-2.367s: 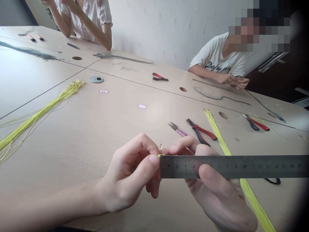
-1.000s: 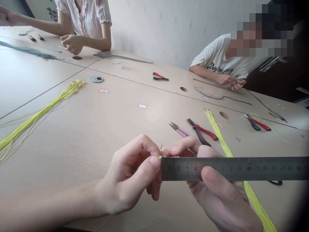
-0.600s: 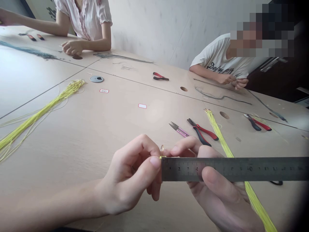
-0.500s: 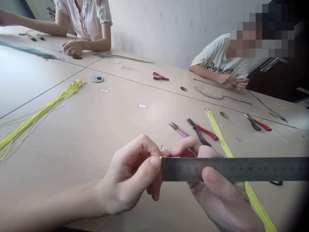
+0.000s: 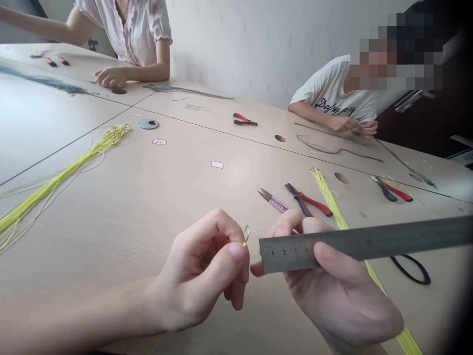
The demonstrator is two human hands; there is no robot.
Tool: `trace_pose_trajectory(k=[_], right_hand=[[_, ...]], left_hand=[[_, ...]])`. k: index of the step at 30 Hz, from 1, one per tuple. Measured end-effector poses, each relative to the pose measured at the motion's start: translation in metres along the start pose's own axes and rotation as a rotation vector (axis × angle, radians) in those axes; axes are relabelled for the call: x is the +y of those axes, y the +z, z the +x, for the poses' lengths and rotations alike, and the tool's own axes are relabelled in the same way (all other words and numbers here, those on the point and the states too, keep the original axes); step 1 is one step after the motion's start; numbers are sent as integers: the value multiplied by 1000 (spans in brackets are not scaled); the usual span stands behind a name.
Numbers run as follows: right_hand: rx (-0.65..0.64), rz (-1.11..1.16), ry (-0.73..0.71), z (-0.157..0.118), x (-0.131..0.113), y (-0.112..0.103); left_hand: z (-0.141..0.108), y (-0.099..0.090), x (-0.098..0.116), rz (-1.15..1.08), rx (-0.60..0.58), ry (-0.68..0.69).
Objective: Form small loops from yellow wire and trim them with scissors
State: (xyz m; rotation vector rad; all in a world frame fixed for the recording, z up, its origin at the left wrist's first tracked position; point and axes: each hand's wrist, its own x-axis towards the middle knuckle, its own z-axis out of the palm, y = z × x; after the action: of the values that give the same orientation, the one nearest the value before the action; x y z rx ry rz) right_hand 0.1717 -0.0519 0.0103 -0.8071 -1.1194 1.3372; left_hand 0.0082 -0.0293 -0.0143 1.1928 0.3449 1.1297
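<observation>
Gold loop [image 5: 249, 230] with yellow knot [image 5: 244, 244] stands over the tabletop [image 5: 121, 236], toward its near edge, left forearm [image 5: 103, 306] extended from the left, right hand [image 5: 340, 286] rising from below. Two yellow cord bundles [image 5: 79, 165], three red-and-black pliers [image 5: 317, 203] and one pair of purple snips [image 5: 275, 202] lie on it. The left hand [image 5: 203, 271] pinches the knot between thumb and forefinger; the right clasps one steel ruler [image 5: 391, 239], its end near the loop.
</observation>
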Motion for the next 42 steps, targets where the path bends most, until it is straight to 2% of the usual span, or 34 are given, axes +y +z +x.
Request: trace_pose_trajectory(k=[3, 7, 10, 13, 22, 26, 29, 33, 37, 42], right_hand=[[29, 34, 178, 9, 2, -4], [36, -101, 471, 15, 12, -3], [-15, -252, 577, 16, 20, 1], [-71, -430, 649, 17, 25, 2], [-141, -924, 712, 20, 41, -8], [-135, -1126, 679, 20, 22, -12], [-49, -1292, 662, 13, -9, -29], [140, -1446, 718, -5, -40, -68], [242, -1488, 737, -23, -30, -100], [318, -1501, 699, -43, -7, -114]], left_hand=[[0, 0, 1, 10, 7, 15], [0, 0, 1, 8, 2, 42], [0, -1, -2, 34, 12, 37], [-1, -3, -5, 64, 20, -28], [-3, 3, -9, 121, 63, -263], [-1, 6, -10, 160, 96, -318], [2, 5, -9, 169, 125, -335], [6, 3, -5, 173, 179, -349], [8, 1, -2, 159, 205, -351], [9, 0, 0, 150, 223, -339]])
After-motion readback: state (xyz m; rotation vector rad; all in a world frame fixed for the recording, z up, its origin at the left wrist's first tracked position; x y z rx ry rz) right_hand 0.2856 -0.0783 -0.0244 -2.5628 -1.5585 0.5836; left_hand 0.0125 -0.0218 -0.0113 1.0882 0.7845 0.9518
